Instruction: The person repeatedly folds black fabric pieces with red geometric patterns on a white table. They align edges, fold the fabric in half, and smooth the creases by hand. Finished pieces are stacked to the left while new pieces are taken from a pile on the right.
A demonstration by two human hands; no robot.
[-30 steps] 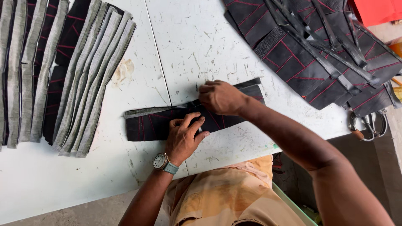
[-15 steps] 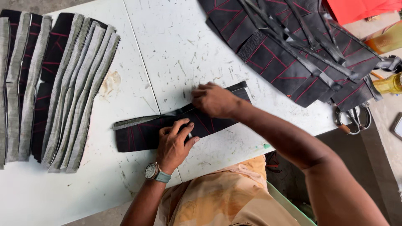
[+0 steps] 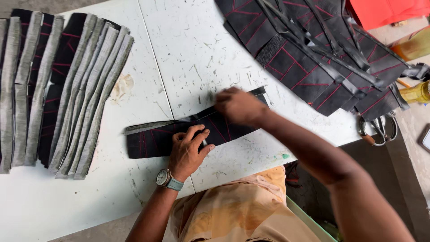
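A long black strip with red stitched lines [image 3: 150, 139] lies across the middle of the white table [image 3: 188, 54], with a grey folded edge along its top left. My left hand [image 3: 188, 150] presses flat on the strip near its middle, fingers spread, a watch on the wrist. My right hand [image 3: 237, 105], blurred, rests on the strip's right end with its fingers curled over the edge; whether it pinches the material I cannot tell.
A row of folded strips with grey edges [image 3: 67, 89] lies at the left. A pile of black red-stitched pieces [image 3: 313, 58] covers the far right, beside scissors [image 3: 378, 130], an orange-red sheet [image 3: 385, 11] and a yellow bottle [image 3: 414, 92].
My right hand has slid a little left along the strip's right end. My left hand keeps pressing the middle. The view has shifted slightly.
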